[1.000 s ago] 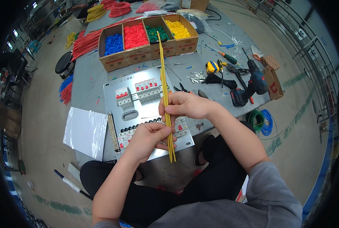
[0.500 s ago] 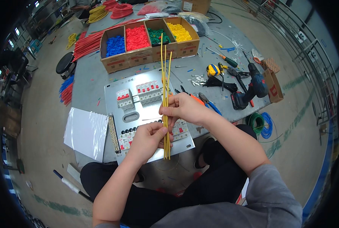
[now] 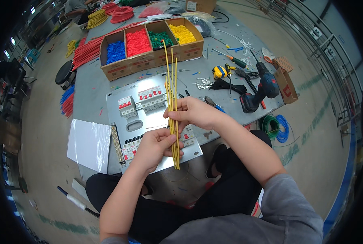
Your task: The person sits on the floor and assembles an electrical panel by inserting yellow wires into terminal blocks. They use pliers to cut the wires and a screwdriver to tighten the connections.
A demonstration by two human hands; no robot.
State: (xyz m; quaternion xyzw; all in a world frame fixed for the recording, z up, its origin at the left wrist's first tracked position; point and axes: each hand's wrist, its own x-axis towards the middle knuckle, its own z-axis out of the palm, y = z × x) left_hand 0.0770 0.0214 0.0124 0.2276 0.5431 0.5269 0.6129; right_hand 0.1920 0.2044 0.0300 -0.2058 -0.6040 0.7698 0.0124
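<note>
Several thin yellow wires (image 3: 171,85) stand in a loose upright bundle in front of me, their upper ends fanned apart. My left hand (image 3: 154,149) is closed on the lower part, with short ends sticking out below it. Higher up, my right hand (image 3: 194,112) pinches the same bundle between thumb and fingers. Beneath both hands lies a silver metal plate (image 3: 151,124), carrying a row of circuit breakers (image 3: 151,97), a separate breaker (image 3: 127,107) and a lower breaker row (image 3: 129,152) that my hands partly cover. A brass terminal strip (image 3: 117,143) runs along its left edge.
Behind the plate stands a divided cardboard box (image 3: 126,67) of blue, red, green and yellow small parts. To the right lie a cordless drill (image 3: 267,86), a tape measure (image 3: 220,72), a screwdriver (image 3: 235,60) and pliers (image 3: 214,104). A white sheet (image 3: 88,144) overhangs the left edge.
The view has shifted slightly, moving the table leftward in it. The yellow wires' tops lean a little more to the left and spread wider. Both hands still grip the bundle.
</note>
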